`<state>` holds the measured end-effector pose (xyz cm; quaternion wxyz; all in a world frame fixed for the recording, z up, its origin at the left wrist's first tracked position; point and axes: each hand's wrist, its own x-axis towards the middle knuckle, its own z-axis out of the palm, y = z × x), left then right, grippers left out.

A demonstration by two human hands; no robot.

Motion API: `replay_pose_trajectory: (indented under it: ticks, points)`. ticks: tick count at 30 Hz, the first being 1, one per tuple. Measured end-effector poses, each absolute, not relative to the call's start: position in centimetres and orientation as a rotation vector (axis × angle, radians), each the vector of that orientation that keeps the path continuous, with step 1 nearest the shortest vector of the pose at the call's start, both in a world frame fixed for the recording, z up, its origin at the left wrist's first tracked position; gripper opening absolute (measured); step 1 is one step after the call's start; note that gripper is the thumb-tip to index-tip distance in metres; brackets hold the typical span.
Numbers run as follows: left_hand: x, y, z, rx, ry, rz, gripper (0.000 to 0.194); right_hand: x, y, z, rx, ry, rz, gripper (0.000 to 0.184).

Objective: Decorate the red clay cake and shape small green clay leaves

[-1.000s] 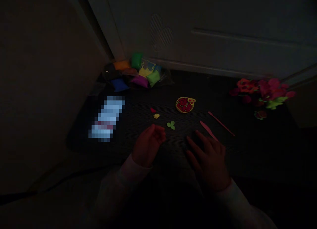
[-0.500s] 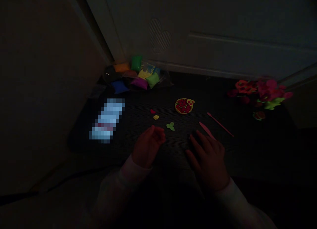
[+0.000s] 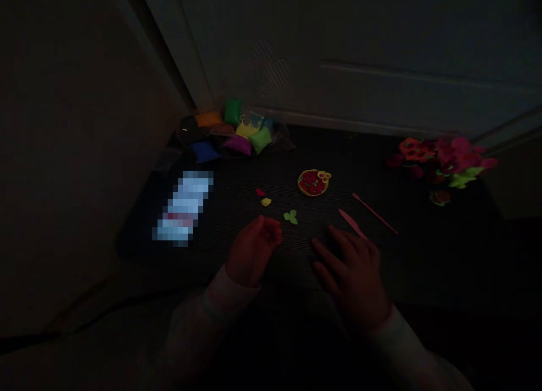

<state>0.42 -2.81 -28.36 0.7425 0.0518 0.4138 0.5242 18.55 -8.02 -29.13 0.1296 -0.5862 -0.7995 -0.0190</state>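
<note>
In the head view my left hand [image 3: 254, 251] rests on its side on the dark table, its fingers loosely curled with a gap to the thumb, and nothing shows in it. Just beyond it is a green three-leaf piece [image 3: 291, 216]; a small yellow piece [image 3: 266, 202] and a small red piece [image 3: 259, 192] lie farther up. My right hand [image 3: 353, 272] is palm down on the table with spread fingers, holding nothing visible. Its knuckles partly cover the end of a pink modelling knife [image 3: 350, 222]. A thin pink modelling stick [image 3: 375, 213] lies to the right.
A round yellow-rimmed piece with red filling [image 3: 313, 183] sits mid-table. Coloured clay packets [image 3: 238, 145] are heaped at the back left, above a lit, blurred phone screen [image 3: 184, 207]. Pink and orange clay flowers [image 3: 453, 153] stand at the right. A pale panel [image 3: 381, 30] rises behind the table.
My right hand has shifted slightly left and its fingertips have come down a little. The left hand has stayed almost in place. The camera view has moved slightly.
</note>
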Motion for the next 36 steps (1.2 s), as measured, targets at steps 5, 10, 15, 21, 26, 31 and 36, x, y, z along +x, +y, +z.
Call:
replay_pose_trajectory:
  ticks: [5,10,15,21,26,31,36]
  points:
    - [0.45,-2.79,-28.36,0.115,0.905,1.155,0.020,18.41,-7.89,-29.15,-1.732,-2.244,-0.076,0.035]
    - [0.51,-2.73,-28.22,0.107,0.918,1.148,0.020,18.33,-7.95,-29.02,-1.715,-2.312,-0.055,0.033]
    - [0.53,-2.77,-28.34,0.118,0.911,1.155,0.022,18.34,-7.96,-29.04,-1.742,-2.306,-0.071,0.037]
    - [0.49,-2.76,-28.27,0.095,0.917,1.155,0.023,18.30,-7.91,-28.95,-1.735,-2.334,-0.069,0.035]
    - [0.44,-2.78,-28.35,0.094,0.899,1.161,0.022,18.34,-7.94,-29.13,-1.739,-2.285,-0.055,0.035]
    - [0.44,-2.75,-28.59,0.103,0.901,1.163,0.021,18.25,-7.85,-29.02,-1.739,-2.282,-0.041,0.034]
    - [0.44,-2.76,-28.38,0.091,0.907,1.161,0.021,18.39,-7.82,-29.06,-1.713,-2.235,-0.039,0.036]
